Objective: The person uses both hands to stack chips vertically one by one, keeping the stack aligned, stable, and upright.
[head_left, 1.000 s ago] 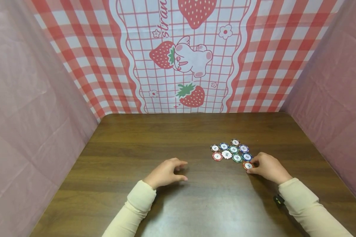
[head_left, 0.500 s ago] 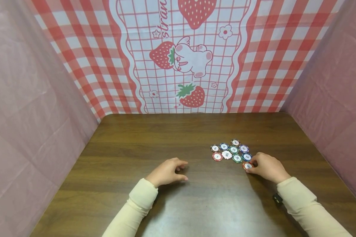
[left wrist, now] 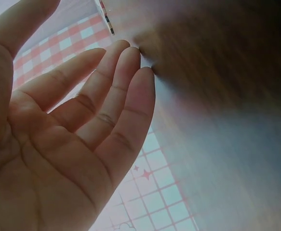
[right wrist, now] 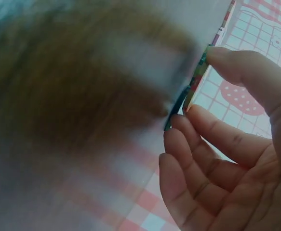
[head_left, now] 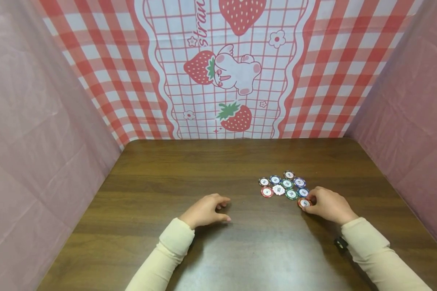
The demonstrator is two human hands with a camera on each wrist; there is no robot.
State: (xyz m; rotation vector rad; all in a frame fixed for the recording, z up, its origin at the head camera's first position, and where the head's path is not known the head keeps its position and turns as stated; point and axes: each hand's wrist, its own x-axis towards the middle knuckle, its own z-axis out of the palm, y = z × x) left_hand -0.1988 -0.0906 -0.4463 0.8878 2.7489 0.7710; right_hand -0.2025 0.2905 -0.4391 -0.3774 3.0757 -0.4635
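My right hand [head_left: 329, 205] pinches a red poker chip [head_left: 304, 203] by its edges, thumb on the near side and index finger on the far side. In the right wrist view this chip [right wrist: 198, 79] shows edge-on between thumb and fingertip, overlapping a bluish chip edge beside it. Right behind it lies a blue chip [head_left: 303, 192], with a green chip [head_left: 291, 194] to its left. My left hand [head_left: 204, 211] lies low at the table's middle, thumb and fingers spread apart. Nothing is in the left palm [left wrist: 48, 159].
Several more chips lie flat in a close group: a white one [head_left: 278, 190], another red one [head_left: 266, 192], a black one [head_left: 289, 175] and a purple one [head_left: 299, 182]. They rest on a brown wooden table [head_left: 189, 161]. A checked strawberry cloth [head_left: 236, 81] hangs behind it, with pink cloths at both sides.
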